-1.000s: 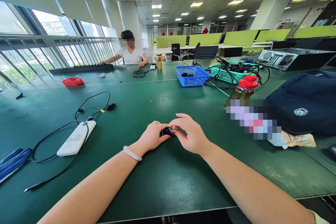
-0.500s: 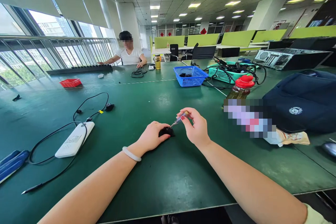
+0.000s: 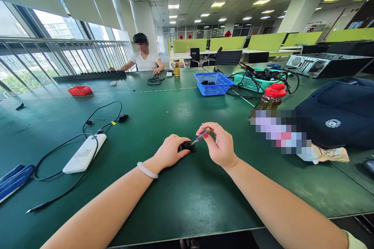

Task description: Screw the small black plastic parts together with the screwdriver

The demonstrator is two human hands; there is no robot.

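A small black part [image 3: 187,147] lies flat on the green table [image 3: 181,198], just ahead of my wrists. My left hand [image 3: 170,151] grips its left end between thumb and fingers, covering some of it. In my right hand [image 3: 221,148] is a screwdriver [image 3: 201,136] with a clear handle, pinched by thumb and fingers. It slants down to the left, and its tip meets the top of the black part. What exactly the black part is, I cannot make out.
To the left are a white power strip [image 3: 84,155] with cables and blue gloves [image 3: 13,181]. A blue basket [image 3: 213,85], green basket [image 3: 251,81], red-lidded bottle [image 3: 270,97] and dark bag [image 3: 339,113] stand right. Across the table sits a person [image 3: 144,56] near a red tray [image 3: 80,90].
The screwdriver has tipped slightly, its tip now a little lower and further right on the black part. My left hand keeps its grip. The whole view has shifted slightly.
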